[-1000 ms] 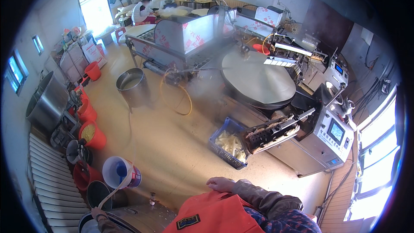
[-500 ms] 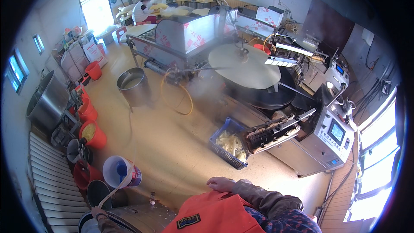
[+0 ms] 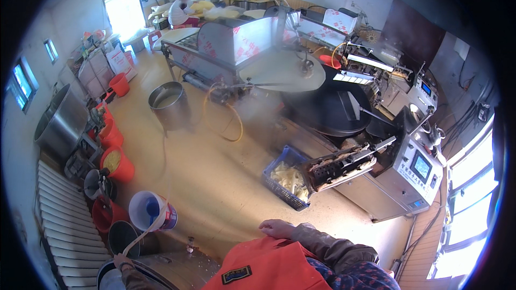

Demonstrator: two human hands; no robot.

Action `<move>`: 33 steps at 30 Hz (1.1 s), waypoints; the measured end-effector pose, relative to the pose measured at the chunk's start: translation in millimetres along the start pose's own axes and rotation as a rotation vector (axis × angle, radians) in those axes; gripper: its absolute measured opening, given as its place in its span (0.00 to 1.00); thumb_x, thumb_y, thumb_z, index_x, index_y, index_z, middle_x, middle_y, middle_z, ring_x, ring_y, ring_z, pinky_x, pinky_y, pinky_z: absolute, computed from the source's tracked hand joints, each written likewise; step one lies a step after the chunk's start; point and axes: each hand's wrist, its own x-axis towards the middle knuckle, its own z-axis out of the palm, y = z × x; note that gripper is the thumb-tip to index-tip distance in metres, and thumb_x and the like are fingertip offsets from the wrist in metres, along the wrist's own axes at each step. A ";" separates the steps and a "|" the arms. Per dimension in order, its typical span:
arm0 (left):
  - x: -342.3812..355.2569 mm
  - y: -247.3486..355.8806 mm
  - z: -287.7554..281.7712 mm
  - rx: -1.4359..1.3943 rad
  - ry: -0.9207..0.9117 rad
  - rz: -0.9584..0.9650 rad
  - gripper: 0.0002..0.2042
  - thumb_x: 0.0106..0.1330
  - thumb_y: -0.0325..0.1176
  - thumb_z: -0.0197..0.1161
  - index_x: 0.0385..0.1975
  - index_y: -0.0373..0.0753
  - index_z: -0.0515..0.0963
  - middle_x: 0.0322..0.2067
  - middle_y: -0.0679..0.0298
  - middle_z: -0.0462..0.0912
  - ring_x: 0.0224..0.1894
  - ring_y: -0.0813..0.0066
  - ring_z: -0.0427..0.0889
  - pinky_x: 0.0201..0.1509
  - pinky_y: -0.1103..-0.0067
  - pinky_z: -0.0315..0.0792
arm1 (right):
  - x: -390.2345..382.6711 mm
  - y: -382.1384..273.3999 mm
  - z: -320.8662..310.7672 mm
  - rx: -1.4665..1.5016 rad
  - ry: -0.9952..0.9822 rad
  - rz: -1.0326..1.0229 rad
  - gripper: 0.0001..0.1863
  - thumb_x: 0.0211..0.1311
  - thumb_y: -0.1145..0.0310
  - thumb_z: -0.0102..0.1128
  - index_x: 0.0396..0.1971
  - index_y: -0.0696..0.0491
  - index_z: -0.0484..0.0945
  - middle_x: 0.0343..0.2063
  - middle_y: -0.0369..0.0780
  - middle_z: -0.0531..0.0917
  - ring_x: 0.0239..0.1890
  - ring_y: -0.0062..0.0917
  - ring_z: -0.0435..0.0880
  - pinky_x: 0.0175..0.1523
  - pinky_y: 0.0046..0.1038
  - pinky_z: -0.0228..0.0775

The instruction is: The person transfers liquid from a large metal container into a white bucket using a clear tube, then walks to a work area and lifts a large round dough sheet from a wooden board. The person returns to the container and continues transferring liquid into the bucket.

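At lower left my left hand (image 3: 121, 262) is closed around a long pale hose (image 3: 137, 241), beside a steel vessel (image 3: 150, 274). The hose passes over a white bucket (image 3: 138, 209) with a blue scoop (image 3: 152, 210) inside. My right hand (image 3: 274, 228) rests near my red apron (image 3: 252, 258), fingers loosely curved and holding nothing visible. Ahead of it is a blue crate (image 3: 274, 182) of pale scraps. On the machine behind, a large pale round sheet (image 3: 285, 70) hangs off to the left of a black round plate (image 3: 322, 113), where a metal blade (image 3: 349, 104) sits.
Red buckets (image 3: 121, 166) and steel containers (image 3: 59, 121) line the left wall beside a radiator (image 3: 67, 225). A steel pot (image 3: 166, 102) stands mid-floor. A control panel (image 3: 416, 169) faces me at right. A seated person (image 3: 177, 13) is at the back.
The pale sheet has shifted left off the black plate, uncovering it and the metal blade. My hands stay in place; the view has tilted very slightly.
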 end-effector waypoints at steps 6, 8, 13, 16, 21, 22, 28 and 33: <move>1.8 -0.9 2.3 -0.010 0.003 -0.005 0.10 0.56 0.30 0.58 0.38 0.38 0.77 0.41 0.54 0.74 0.45 0.57 0.75 0.46 0.70 0.71 | -0.2 -0.6 0.1 -0.002 0.004 -0.014 0.18 0.59 0.58 0.49 0.45 0.52 0.74 0.37 0.43 0.79 0.40 0.29 0.78 0.47 0.28 0.68; 2.0 -1.9 4.0 -0.004 0.010 0.007 0.10 0.56 0.30 0.58 0.38 0.38 0.77 0.41 0.54 0.74 0.45 0.57 0.75 0.46 0.70 0.71 | -0.2 -0.7 0.2 0.000 0.005 -0.015 0.18 0.59 0.58 0.49 0.44 0.53 0.74 0.37 0.43 0.80 0.40 0.29 0.78 0.47 0.27 0.68; 1.4 -0.6 4.9 -0.020 0.051 -0.026 0.08 0.56 0.30 0.59 0.34 0.39 0.78 0.40 0.56 0.75 0.45 0.60 0.75 0.47 0.73 0.71 | 0.4 0.1 2.2 0.003 0.038 -0.028 0.16 0.57 0.59 0.51 0.41 0.53 0.75 0.35 0.44 0.80 0.39 0.31 0.79 0.45 0.28 0.70; -1.6 0.9 2.2 -0.007 0.051 -0.025 0.08 0.55 0.31 0.60 0.34 0.39 0.78 0.39 0.56 0.75 0.45 0.60 0.75 0.46 0.73 0.71 | 0.8 1.7 2.6 0.021 0.031 -0.003 0.16 0.57 0.59 0.51 0.41 0.52 0.75 0.35 0.43 0.80 0.39 0.31 0.79 0.45 0.28 0.70; -4.8 1.9 -0.7 0.008 0.040 -0.018 0.08 0.55 0.31 0.60 0.34 0.39 0.79 0.40 0.56 0.76 0.44 0.61 0.76 0.46 0.73 0.72 | 0.3 5.1 3.1 0.014 0.011 -0.019 0.18 0.59 0.60 0.50 0.44 0.54 0.74 0.36 0.43 0.80 0.38 0.29 0.78 0.45 0.27 0.69; -4.4 2.1 -0.4 0.026 0.035 -0.020 0.08 0.55 0.32 0.60 0.34 0.39 0.79 0.40 0.56 0.76 0.44 0.61 0.76 0.46 0.73 0.72 | 0.3 5.7 3.4 0.017 0.011 -0.018 0.17 0.59 0.60 0.50 0.44 0.54 0.74 0.36 0.43 0.80 0.38 0.29 0.78 0.45 0.27 0.69; -0.7 0.0 2.3 -0.008 0.050 -0.021 0.08 0.56 0.31 0.60 0.34 0.39 0.78 0.40 0.55 0.75 0.46 0.59 0.74 0.47 0.73 0.71 | 2.8 4.5 3.4 0.039 0.011 -0.011 0.17 0.59 0.60 0.50 0.44 0.54 0.74 0.35 0.42 0.80 0.36 0.27 0.79 0.43 0.27 0.70; -1.4 -1.8 0.9 -0.058 0.051 -0.031 0.09 0.55 0.30 0.60 0.35 0.38 0.78 0.40 0.55 0.75 0.46 0.59 0.74 0.48 0.72 0.70 | 1.5 2.1 2.9 0.039 0.008 -0.003 0.17 0.59 0.59 0.50 0.44 0.54 0.74 0.34 0.42 0.80 0.36 0.26 0.79 0.43 0.26 0.70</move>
